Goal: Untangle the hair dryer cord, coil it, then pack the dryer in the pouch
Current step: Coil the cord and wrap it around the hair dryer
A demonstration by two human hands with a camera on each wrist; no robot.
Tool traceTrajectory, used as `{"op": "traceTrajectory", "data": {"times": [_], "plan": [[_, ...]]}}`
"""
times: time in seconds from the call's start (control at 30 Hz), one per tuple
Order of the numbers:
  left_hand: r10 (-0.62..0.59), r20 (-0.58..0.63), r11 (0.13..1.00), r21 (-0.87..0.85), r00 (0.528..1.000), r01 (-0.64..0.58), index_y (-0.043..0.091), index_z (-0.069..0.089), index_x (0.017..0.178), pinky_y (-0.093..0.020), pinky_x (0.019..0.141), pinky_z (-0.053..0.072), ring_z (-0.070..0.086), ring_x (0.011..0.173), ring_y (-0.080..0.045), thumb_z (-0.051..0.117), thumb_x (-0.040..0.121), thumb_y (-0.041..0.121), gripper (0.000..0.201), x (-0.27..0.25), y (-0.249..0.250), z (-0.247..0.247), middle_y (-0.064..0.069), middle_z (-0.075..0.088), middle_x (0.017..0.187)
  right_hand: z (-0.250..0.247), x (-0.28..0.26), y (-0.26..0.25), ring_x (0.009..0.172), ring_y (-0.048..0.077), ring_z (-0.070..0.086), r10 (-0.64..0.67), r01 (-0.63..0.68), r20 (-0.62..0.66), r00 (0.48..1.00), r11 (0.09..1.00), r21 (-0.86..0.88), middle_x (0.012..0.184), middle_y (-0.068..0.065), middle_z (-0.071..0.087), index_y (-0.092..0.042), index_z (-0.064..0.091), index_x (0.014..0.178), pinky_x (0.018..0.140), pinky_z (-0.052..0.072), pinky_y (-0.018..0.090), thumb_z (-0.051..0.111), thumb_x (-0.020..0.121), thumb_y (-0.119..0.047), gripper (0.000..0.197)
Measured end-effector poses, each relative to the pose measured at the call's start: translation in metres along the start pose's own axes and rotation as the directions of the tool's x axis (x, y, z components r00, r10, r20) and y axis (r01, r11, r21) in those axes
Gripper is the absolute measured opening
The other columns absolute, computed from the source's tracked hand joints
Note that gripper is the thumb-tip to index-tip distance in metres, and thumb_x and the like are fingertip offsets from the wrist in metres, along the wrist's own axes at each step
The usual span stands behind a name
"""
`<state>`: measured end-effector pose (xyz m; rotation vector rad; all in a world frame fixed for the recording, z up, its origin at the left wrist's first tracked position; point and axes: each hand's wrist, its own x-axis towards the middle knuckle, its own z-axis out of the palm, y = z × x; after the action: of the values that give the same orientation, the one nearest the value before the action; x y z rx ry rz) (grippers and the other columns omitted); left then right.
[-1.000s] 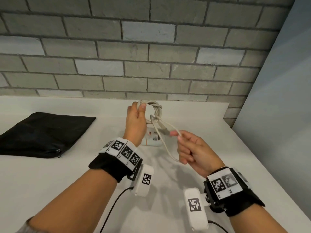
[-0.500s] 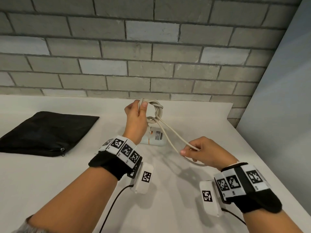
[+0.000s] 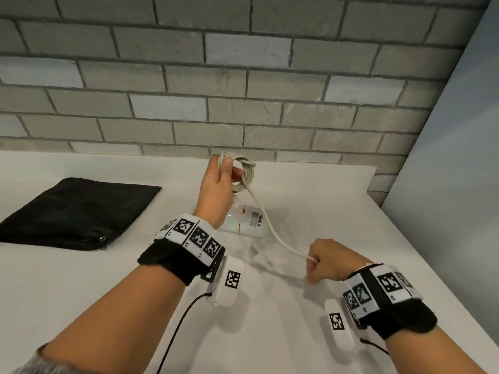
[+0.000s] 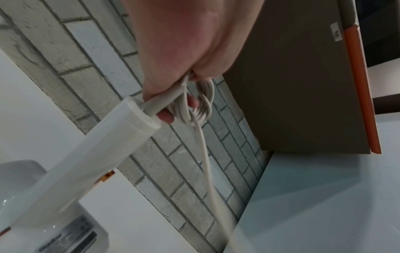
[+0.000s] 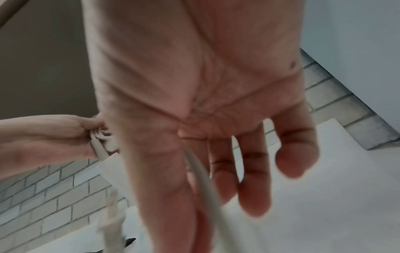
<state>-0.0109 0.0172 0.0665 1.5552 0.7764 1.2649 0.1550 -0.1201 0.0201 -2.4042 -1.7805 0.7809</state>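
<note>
dryer (image 3: 244, 222): part hid by left wrist | cord (image 5: 207, 184): blurred | plug: not seen

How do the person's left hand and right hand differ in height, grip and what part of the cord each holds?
The left hand is raised above the table; the right hand sits low, near the table. The left hand grips a bundle of coiled loops; the right hand holds just one strand. The left hand is farther from the person, near the wall; the right hand is closer. Both hold the same pale cord.
</note>
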Motion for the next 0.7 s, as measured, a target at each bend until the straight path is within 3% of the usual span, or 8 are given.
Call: {"op": "traceTrajectory", "data": {"times": [0.07, 0.13, 0.27, 0.37, 0.43, 0.5, 0.6, 0.7], "plan": [[-0.001, -0.001, 1.000, 0.014, 1.000, 0.001, 0.024, 0.041, 0.078, -0.014, 0.041, 0.037, 0.048, 0.059, -0.010, 0.032, 0.098, 0.030, 0.022, 0.002, 0.001, -0.002, 0.005, 0.050, 0.070, -0.003, 0.001, 0.000, 0.073, 0.011, 0.056, -0.062, 0.068, -0.087, 0.994, 0.996, 0.066, 0.081, -0.003, 0.059, -0.022, 0.066, 0.074, 0.062, 0.042, 0.016, 0.070, 0.072, -0.013, 0.010], [0.017, 0.000, 1.000, 0.027, 1.000, -0.017, 0.024, 0.041, 0.077, -0.012, 0.042, 0.038, 0.049, 0.058, -0.008, 0.033, 0.098, 0.029, 0.022, 0.001, 0.000, -0.001, 0.004, 0.048, 0.070, -0.006, 0.004, -0.007, 0.089, 0.013, 0.057, -0.170, 0.198, -0.143, 0.975, 0.957, 0.213, 0.092, -0.002, 0.058, -0.025, 0.062, 0.095, 0.073, 0.042, 0.015, 0.074, 0.071, -0.015, 0.029], [0.040, 0.005, 0.999, 0.012, 0.999, -0.040, 0.016, 0.044, 0.088, -0.010, 0.044, 0.039, 0.051, 0.049, 0.007, 0.034, 0.098, 0.026, 0.017, -0.006, 0.000, 0.006, 0.005, 0.046, 0.069, -0.008, -0.001, -0.038, 0.103, 0.020, 0.058, -0.508, 0.319, 0.034, 0.861, 0.590, 0.742, 0.105, 0.004, 0.058, -0.013, 0.037, 0.129, 0.090, 0.047, 0.024, 0.075, 0.064, 0.001, 0.077], [0.032, 0.009, 0.999, -0.028, 0.999, -0.031, 0.012, 0.043, 0.098, -0.008, 0.045, 0.038, 0.052, 0.050, 0.009, 0.034, 0.098, 0.025, 0.016, -0.009, 0.003, 0.005, 0.007, 0.047, 0.067, -0.006, -0.004, -0.047, 0.112, 0.028, 0.056, -0.636, 0.299, 0.027, 0.771, 0.399, 0.867, 0.113, 0.009, 0.060, -0.014, 0.029, 0.136, 0.091, 0.046, 0.028, 0.077, 0.066, -0.037, 0.088], [0.064, 0.027, 0.998, -0.011, 0.998, -0.063, 0.013, 0.042, 0.095, -0.006, 0.048, 0.039, 0.054, 0.052, 0.010, 0.033, 0.098, 0.023, 0.014, -0.013, 0.005, 0.005, 0.009, 0.048, 0.068, -0.004, -0.004, -0.056, 0.109, 0.027, 0.060, -0.519, 0.265, -0.056, 0.853, 0.338, 0.903, 0.113, 0.010, 0.062, -0.011, 0.035, 0.134, 0.091, 0.045, 0.031, 0.066, 0.072, -0.050, 0.079], [0.098, 0.069, 0.995, 0.004, 0.993, -0.099, 0.013, 0.042, 0.087, -0.005, 0.051, 0.039, 0.054, 0.053, 0.010, 0.033, 0.098, 0.020, 0.016, -0.020, 0.008, 0.008, 0.009, 0.048, 0.067, -0.003, 0.002, -0.067, 0.097, 0.022, 0.064, -0.338, 0.279, -0.159, 0.927, 0.343, 0.897, 0.105, 0.009, 0.064, -0.007, 0.046, 0.124, 0.085, 0.048, 0.031, 0.053, 0.085, -0.039, 0.051], [0.114, 0.155, 0.993, 0.010, 0.981, -0.117, 0.012, 0.043, 0.088, -0.006, 0.052, 0.040, 0.054, 0.054, 0.008, 0.032, 0.098, 0.020, 0.017, -0.032, 0.010, 0.013, 0.007, 0.049, 0.066, -0.001, 0.011, -0.080, 0.075, 0.015, 0.062, -0.228, 0.364, -0.290, 0.929, 0.427, 0.828, 0.084, 0.004, 0.066, -0.008, 0.056, 0.096, 0.071, 0.047, 0.027, 0.043, 0.095, -0.024, 0.021], [0.091, 0.170, 0.996, -0.028, 0.981, -0.088, 0.018, 0.044, 0.083, -0.011, 0.051, 0.043, 0.055, 0.054, 0.005, 0.032, 0.098, 0.022, 0.019, -0.035, 0.011, 0.011, 0.007, 0.051, 0.064, 0.003, 0.012, -0.079, 0.060, 0.013, 0.055, -0.219, 0.405, -0.349, 0.911, 0.323, 0.855, 0.066, 0.002, 0.059, -0.012, 0.055, 0.079, 0.066, 0.046, 0.026, 0.041, 0.095, -0.015, 0.022]]}}
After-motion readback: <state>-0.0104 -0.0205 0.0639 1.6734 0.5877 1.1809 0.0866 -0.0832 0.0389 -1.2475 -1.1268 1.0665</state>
